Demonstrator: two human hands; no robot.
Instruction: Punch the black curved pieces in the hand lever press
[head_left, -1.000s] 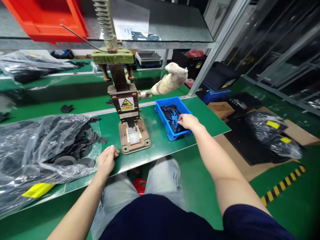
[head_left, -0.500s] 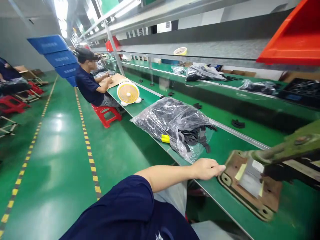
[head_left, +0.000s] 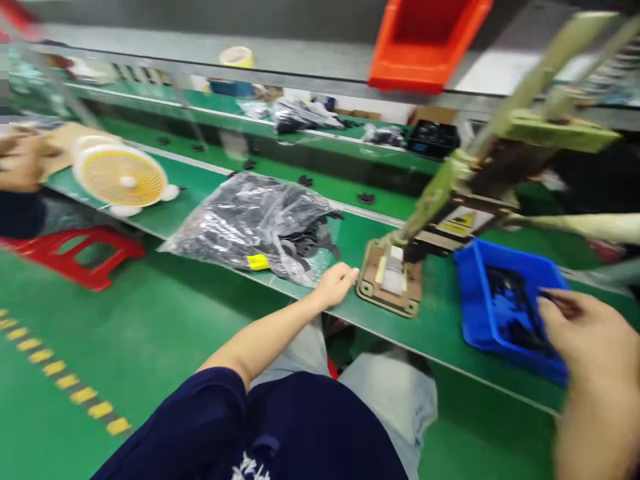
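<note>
Right hand (head_left: 590, 340) is hovering at the shallow blue plastic bin (head_left: 475, 320), its grip lost to blur. Thin black cut pieces (head_left: 510, 310) are lying just beneath the fingertips, likely light and floppy, best pinched by an edge. Left hand (head_left: 336, 283) is resting with fingers loosely curled, holding nothing.

The bench (head_left: 440, 337) is seen in green, the floor (head_left: 150, 333) too, marked by a dashed yellow stripe (head_left: 55, 381). A blue bin (head_left: 477, 300) is filled with black parts (head_left: 507, 303). The press (head_left: 560, 130) is painted olive, its base (head_left: 370, 293) brown, its label (head_left: 464, 222) yellow and black. An orange tray (head_left: 425, 40) is spotted above; a yellow fan (head_left: 123, 177) and red stool (head_left: 75, 257) are caught left
</note>
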